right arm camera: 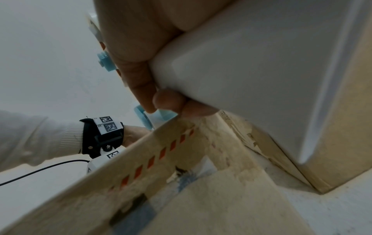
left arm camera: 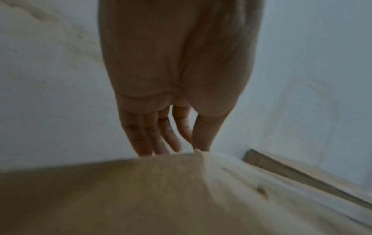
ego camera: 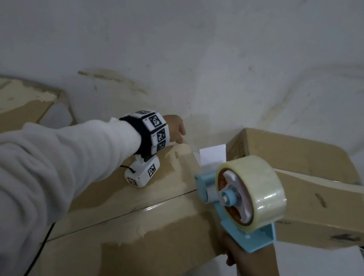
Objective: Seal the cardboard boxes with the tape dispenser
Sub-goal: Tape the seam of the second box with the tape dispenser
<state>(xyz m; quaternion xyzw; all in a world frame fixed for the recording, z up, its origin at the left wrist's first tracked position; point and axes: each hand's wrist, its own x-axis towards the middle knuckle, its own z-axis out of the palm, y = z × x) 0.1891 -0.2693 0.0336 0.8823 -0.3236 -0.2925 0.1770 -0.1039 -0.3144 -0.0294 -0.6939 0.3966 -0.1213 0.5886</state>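
Observation:
A worn cardboard box (ego camera: pixel 137 222) with a closed top seam lies in front of me. My left hand (ego camera: pixel 174 128) reaches over its far edge, and in the left wrist view its fingers (left arm camera: pixel 161 136) hang straight down past the box edge (left arm camera: pixel 141 182). My right hand (ego camera: pixel 248 266) grips the handle of a light blue tape dispenser (ego camera: pixel 237 203) carrying a roll of clear tape (ego camera: pixel 258 183). The dispenser's front sits near the far right end of the box top. In the right wrist view my fingers (right arm camera: pixel 141 82) wrap the white handle (right arm camera: pixel 251 66).
A second cardboard box (ego camera: pixel 313 185), with tape along its top seam, stands close on the right. Flattened cardboard (ego camera: pixel 7 104) lies at the left by the white wall. A white slip (ego camera: pixel 212 154) shows between the two boxes. A black cable (ego camera: pixel 39 249) trails under my left arm.

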